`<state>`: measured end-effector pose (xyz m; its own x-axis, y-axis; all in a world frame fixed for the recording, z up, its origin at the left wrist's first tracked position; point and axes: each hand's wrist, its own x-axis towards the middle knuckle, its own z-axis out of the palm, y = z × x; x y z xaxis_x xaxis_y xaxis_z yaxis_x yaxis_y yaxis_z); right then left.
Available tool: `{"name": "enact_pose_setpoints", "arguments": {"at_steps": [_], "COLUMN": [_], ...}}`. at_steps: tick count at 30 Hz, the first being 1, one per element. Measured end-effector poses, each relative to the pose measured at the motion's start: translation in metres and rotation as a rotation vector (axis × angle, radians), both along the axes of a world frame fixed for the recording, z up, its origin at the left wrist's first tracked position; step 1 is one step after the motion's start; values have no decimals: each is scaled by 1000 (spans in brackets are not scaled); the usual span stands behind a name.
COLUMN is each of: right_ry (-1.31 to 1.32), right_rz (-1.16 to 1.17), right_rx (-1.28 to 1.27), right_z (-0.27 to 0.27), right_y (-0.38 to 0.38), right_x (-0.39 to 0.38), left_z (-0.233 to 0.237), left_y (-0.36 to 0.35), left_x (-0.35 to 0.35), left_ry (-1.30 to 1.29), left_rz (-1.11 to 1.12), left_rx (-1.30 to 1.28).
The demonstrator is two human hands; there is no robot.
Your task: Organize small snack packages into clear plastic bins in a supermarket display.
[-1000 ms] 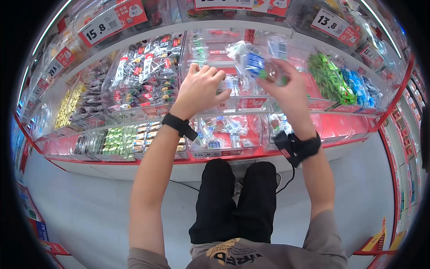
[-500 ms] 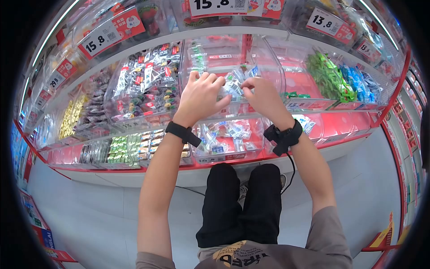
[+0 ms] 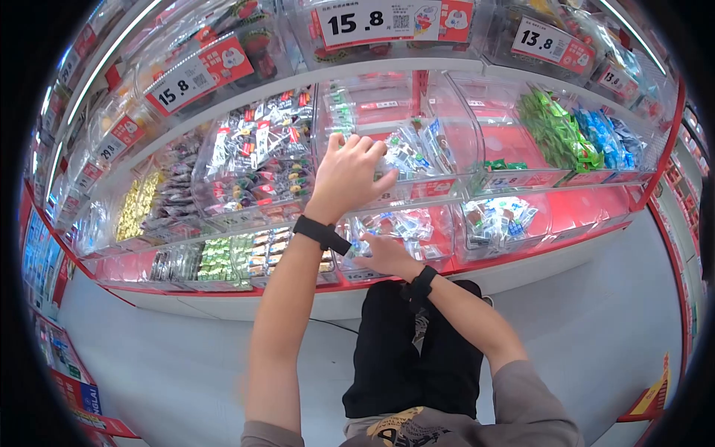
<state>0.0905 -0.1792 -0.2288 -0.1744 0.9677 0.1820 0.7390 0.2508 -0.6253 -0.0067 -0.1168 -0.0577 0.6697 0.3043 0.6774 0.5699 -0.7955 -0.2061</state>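
My left hand [image 3: 348,177] is over the clear middle bin [image 3: 454,160] of the upper row, its fingers bent forward and thumb spread away, holding nothing visible. Just right of it, small clear-and-white snack packets [image 3: 410,153] with blue-green print are heaped in that bin. Lower down, my right hand [image 3: 389,257] reaches leftward across the front of the lower bin [image 3: 445,240], thumb apart from the fingers. Similar loose packets [image 3: 406,223] lie in this lower bin, behind the hand. Both wrists wear black straps.
Neighbouring bins hold dark-wrapped sweets [image 3: 257,141], green packets [image 3: 555,130] and blue packets [image 3: 603,138]. Another lower bin of packets [image 3: 500,220] is to the right. Above, price cards [image 3: 365,24] hang on a shelf. A red shelf edge [image 3: 659,153] borders the right side.
My right hand has left the packets in the upper bin and dropped to the lower bin's front. My left hand stays over the upper bin. The view has shifted slightly.
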Motion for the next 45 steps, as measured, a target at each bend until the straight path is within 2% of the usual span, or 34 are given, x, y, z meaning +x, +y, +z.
{"name": "enact_pose_setpoints", "arguments": {"at_steps": [4,8,9,11,14,16,18,20,23,27,30,32,34,36,39,42,43,45], "right_ry": [249,71,112,186,138,272,483,755,306,-36,-396,-671,-719,-742,-967,-751,-686,-547], "right_rz": [231,352,308,224,312,338,328,439,203,-3,-79,-160,-132,-61,-158,-332,-312,-289], "right_rx": [-137,-86,-48,16,262,121,89,429,918,853,815,732,847,914,455,229,164,270], "right_z": [-2,-26,-22,-2,61,128,178,200,219,199,194,200,205,211,222,218,217,213], "right_y": [30,43,40,16,-33,-67,-86,-78,-55,12,60,77,92,109,132,144,147,153], "right_x": [-8,-2,0,3,17,36,65,84,92,89,88,81,77,84,87,91,96,105], "left_z": [2,1,2,3,2,1,0,-2,0,5,15,44,69,79,86,94,93,98], "left_y": [0,-3,-1,-1,-2,-2,-1,0,0,-1,-6,-8,-1,15,35,55,59,58], "left_x": [1,1,1,1,0,0,0,0,0,-1,-3,-1,3,4,9,17,18,20], "left_ry": [37,30,21,32,34,27,19,17,11,59,239,414,588,603,579,653,667,672], "left_rz": [13,0,-6,-1,5,4,0,-4,-9,-17,64,84,85,-41,-141,-55,-75,-76], "left_rx": [-39,-63,-56,-58,-58,-42,-17,-18,16,-45,-94,-279,-494,-576,-698,-826,-826,-861]}}
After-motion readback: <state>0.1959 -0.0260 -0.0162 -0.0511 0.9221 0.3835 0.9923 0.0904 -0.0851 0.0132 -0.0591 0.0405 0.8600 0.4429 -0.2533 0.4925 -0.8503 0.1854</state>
